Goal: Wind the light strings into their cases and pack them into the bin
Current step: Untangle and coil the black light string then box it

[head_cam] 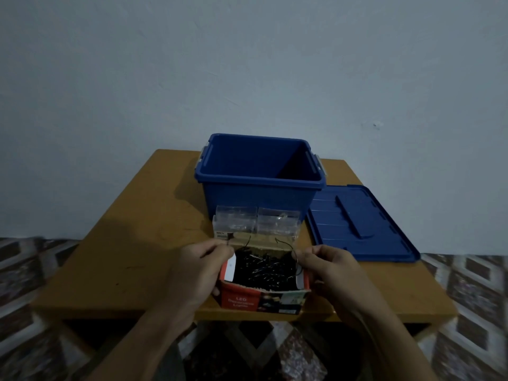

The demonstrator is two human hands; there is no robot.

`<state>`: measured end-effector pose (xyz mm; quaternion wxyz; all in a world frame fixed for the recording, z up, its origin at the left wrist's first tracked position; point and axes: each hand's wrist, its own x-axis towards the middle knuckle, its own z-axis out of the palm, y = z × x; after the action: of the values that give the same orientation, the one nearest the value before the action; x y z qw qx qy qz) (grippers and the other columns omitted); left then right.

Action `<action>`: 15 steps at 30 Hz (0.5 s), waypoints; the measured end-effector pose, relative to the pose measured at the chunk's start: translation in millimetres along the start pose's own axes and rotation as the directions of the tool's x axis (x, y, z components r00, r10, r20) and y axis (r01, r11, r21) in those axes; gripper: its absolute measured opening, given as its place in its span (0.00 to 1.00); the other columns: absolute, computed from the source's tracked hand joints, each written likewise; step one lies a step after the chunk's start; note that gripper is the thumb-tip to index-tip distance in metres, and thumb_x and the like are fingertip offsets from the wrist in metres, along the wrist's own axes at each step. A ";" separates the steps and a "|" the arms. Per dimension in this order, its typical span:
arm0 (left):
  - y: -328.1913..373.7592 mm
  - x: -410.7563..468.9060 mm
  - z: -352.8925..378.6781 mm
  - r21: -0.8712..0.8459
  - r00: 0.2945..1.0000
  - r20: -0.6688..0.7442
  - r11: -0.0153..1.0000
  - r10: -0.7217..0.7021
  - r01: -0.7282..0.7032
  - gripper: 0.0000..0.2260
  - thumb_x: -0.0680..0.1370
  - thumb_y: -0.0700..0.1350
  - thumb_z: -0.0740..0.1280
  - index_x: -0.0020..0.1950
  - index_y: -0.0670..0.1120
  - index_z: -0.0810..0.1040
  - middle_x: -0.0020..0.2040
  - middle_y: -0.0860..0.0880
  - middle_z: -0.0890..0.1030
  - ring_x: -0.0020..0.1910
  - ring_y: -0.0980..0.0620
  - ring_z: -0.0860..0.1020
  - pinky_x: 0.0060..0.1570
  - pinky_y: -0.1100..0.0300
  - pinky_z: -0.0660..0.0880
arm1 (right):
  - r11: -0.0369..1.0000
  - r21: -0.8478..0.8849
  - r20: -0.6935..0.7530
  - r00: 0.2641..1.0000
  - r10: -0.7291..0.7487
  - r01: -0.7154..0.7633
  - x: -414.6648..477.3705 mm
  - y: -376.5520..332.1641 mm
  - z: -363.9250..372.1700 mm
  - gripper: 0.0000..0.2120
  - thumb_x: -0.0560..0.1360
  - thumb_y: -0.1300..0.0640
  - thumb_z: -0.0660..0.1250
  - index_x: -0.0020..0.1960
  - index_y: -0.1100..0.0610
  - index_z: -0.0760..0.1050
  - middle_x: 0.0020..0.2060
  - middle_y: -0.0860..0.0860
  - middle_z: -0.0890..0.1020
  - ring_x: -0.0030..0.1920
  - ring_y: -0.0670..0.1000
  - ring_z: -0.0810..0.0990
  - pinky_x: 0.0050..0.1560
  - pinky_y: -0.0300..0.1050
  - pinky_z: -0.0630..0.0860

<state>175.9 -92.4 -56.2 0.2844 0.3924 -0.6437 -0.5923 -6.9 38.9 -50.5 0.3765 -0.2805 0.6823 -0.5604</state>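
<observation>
Head view, looking forward and down over a wooden table (123,257) set against a plain pale wall (247,64). At the near edge of the table stands a red cardboard box (247,298), open at the top, its front face printed "LED Decorative Lights". A black light string (264,268) lies bunched inside it, and two thin wire loops rise above the far rim of the box, one near each upper corner.

The left hand (200,270) grips the left side of the box: its fingers are curled, with the lower fingertips wrapped under the near left corner and the thumb and forefinger closed together at the top left corner. The right hand (330,268) holds the right side in the same way, fingers curled and thumb and forefinger pinched at the top right corner. Whether either pinch also takes in a wire loop cannot be told.

Just beyond the box, a group of clear plastic cases (255,224) stands stacked against the front wall of a blue bin (255,199). The bin is upright and uncovered, with grey latches at both ends; nothing can be made out in its dark interior. Its blue lid (357,224) lies flat on the table just to the right of it, reaching to the table's right edge. A patterned floor covering (467,284) shows on both sides of the table and below it.
</observation>
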 end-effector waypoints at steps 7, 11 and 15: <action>-1.2 -7.3 -0.4 -0.082 0.997 0.058 0.995 -0.052 0.057 0.14 0.80 0.47 0.67 0.37 0.43 0.83 0.29 0.44 0.77 0.25 0.49 0.72 0.23 0.61 0.67 | 1.000 0.009 0.039 0.999 -0.022 0.021 -8.1 -1.2 -5.5 0.13 0.77 0.52 0.70 0.47 0.64 0.77 0.35 0.55 0.80 0.36 0.54 0.77 0.42 0.50 0.73; -5.3 -9.4 1.3 -0.088 0.998 0.044 0.995 -0.040 0.043 0.15 0.79 0.50 0.68 0.38 0.41 0.83 0.30 0.43 0.75 0.27 0.46 0.71 0.23 0.61 0.66 | 1.000 0.010 0.049 0.999 -0.018 0.017 -7.4 0.8 -9.0 0.12 0.78 0.55 0.69 0.49 0.66 0.77 0.37 0.57 0.79 0.38 0.55 0.77 0.44 0.50 0.74; -2.6 -9.7 4.0 -0.111 1.000 0.022 0.994 -0.010 0.013 0.10 0.79 0.47 0.68 0.41 0.48 0.85 0.31 0.44 0.76 0.27 0.48 0.72 0.24 0.60 0.66 | 0.993 0.093 0.037 0.996 -0.077 0.073 -5.6 1.2 -8.3 0.07 0.79 0.63 0.67 0.42 0.60 0.75 0.33 0.53 0.80 0.33 0.49 0.78 0.35 0.42 0.74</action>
<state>178.1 -82.0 -58.4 0.2955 0.3735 -0.6104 -0.6329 -10.6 48.2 -49.8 0.3815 -0.2997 0.6370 -0.5991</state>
